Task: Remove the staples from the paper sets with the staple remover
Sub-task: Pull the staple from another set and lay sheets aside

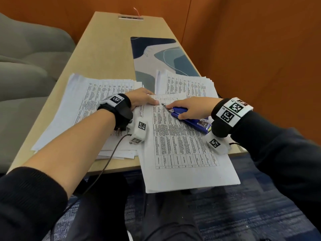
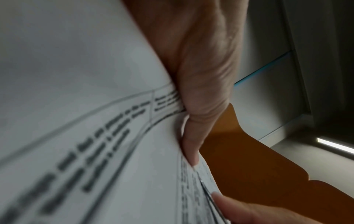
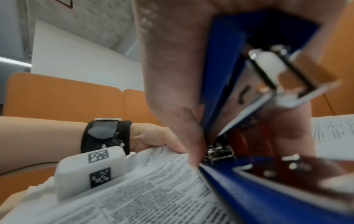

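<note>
A person's right hand (image 1: 191, 107) grips a blue staple remover (image 1: 189, 119), fingers curled round its body, its metal tip touching the upper left corner of a printed paper set (image 1: 182, 148) that overhangs the near edge of the table (image 1: 104, 49). At nine o'clock from the tip, the left hand (image 1: 141, 98) presses that corner down, fingers straight and together. More paper stacks lie at ten o'clock (image 1: 97, 94) and one o'clock (image 1: 187, 84), the latter on a patterned mat (image 1: 161, 54).
</note>
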`<state>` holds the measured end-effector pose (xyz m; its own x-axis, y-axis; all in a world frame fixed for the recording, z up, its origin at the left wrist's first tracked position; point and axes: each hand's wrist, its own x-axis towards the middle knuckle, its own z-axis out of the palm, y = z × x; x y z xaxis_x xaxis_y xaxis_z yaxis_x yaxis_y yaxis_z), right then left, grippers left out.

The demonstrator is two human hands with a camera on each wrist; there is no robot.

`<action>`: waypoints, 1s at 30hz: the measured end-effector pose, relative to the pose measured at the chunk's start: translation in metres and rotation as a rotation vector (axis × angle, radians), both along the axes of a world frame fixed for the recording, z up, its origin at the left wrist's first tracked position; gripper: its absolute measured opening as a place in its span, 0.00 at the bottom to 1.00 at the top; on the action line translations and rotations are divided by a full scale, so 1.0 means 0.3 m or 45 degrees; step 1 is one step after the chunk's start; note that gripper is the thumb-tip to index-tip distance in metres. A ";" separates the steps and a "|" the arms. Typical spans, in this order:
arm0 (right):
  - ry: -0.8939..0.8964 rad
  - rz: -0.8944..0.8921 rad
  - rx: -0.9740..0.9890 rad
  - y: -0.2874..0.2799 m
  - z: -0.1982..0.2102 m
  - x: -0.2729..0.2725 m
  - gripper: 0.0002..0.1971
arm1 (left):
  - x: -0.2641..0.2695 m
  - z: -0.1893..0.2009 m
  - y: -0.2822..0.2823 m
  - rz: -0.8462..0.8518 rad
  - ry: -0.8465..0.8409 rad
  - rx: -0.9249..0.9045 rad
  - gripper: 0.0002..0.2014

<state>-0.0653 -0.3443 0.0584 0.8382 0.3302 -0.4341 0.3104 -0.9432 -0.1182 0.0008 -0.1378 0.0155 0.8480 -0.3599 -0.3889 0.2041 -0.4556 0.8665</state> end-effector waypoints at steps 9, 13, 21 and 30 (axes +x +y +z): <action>-0.022 -0.027 -0.027 0.049 -0.013 0.004 0.26 | 0.020 -0.015 -0.003 0.003 0.057 0.027 0.14; -0.042 -0.035 -0.023 0.086 -0.026 0.018 0.28 | 0.027 -0.026 -0.003 -0.003 0.016 0.037 0.14; 0.197 -0.232 0.301 0.068 0.034 0.038 0.23 | 0.027 -0.046 -0.001 0.008 -0.068 0.016 0.12; -0.002 -0.043 -0.040 0.136 0.033 0.006 0.31 | 0.033 -0.036 -0.025 0.118 -0.080 0.179 0.31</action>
<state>-0.0636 -0.3034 0.0682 0.8493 0.2876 -0.4426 0.2782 -0.9565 -0.0877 0.0106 -0.1454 0.0048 0.8992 -0.2249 -0.3753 0.1984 -0.5549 0.8079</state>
